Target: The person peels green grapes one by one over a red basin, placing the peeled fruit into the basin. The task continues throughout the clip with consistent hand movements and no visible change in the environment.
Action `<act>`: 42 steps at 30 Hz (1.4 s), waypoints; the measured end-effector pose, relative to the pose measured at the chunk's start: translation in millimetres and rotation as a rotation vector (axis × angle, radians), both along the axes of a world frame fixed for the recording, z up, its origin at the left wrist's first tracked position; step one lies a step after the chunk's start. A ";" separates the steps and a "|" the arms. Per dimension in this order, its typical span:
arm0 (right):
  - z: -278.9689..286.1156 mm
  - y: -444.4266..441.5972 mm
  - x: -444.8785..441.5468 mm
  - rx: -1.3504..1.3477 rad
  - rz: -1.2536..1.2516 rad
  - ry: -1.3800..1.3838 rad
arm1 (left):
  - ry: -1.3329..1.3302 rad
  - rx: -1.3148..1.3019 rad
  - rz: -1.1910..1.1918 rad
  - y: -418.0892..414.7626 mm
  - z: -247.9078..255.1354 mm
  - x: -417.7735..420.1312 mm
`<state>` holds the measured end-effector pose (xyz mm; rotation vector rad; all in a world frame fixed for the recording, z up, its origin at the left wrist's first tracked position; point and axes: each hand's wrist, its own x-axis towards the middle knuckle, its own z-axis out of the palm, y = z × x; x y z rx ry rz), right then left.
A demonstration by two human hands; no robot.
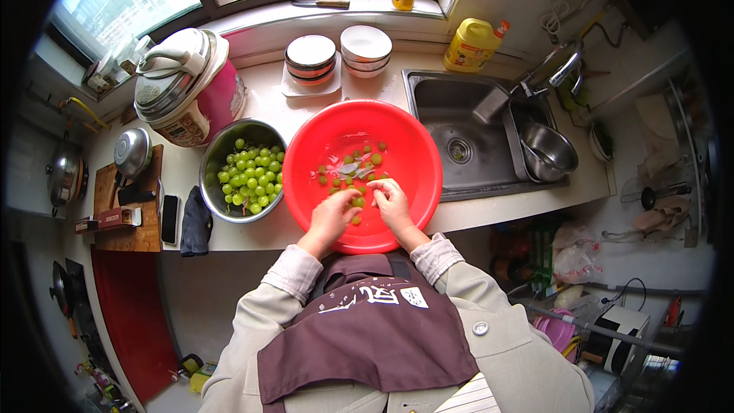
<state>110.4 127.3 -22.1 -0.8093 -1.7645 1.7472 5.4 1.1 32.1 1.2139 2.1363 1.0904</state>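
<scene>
A red plastic basin (416, 143) stands at the counter's front edge, directly before me. Green grapes (376, 159) lie loose in the water inside it, around a bright patch of reflected light. Over the near part of the basin is my left hand (334, 215), fingers curled, with a grape (358, 202) right by its fingertips. My right hand (391, 205) is close beside it, thumb and fingertips drawn together; whether either hand grips anything is too small to tell. Left of the basin, a stainless steel bowl (213, 206) holds bunches of green grapes (252, 175).
A metal sink (421, 89) with a steel pot (547, 152) is on the right. Stacked bowls (367, 49), a pink pressure cooker (221, 92) and a yellow detergent jug (471, 46) stand behind. A knife (327, 4) lies on the windowsill; a phone (170, 219) and dark cloth (196, 223) lie left.
</scene>
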 end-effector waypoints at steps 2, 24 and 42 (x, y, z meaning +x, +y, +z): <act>1.7 -1.6 0.1 -0.009 -0.001 0.003 | -0.010 0.039 0.040 -3.8 3.0 -16.5; -4.3 0.6 -0.2 -0.006 -0.051 -0.048 | 0.511 -0.004 0.387 -47.7 -37.7 -137.1; -15.2 -0.1 -1.0 -0.073 -0.028 -0.135 | 0.337 0.114 0.103 -5.3 -11.9 -12.1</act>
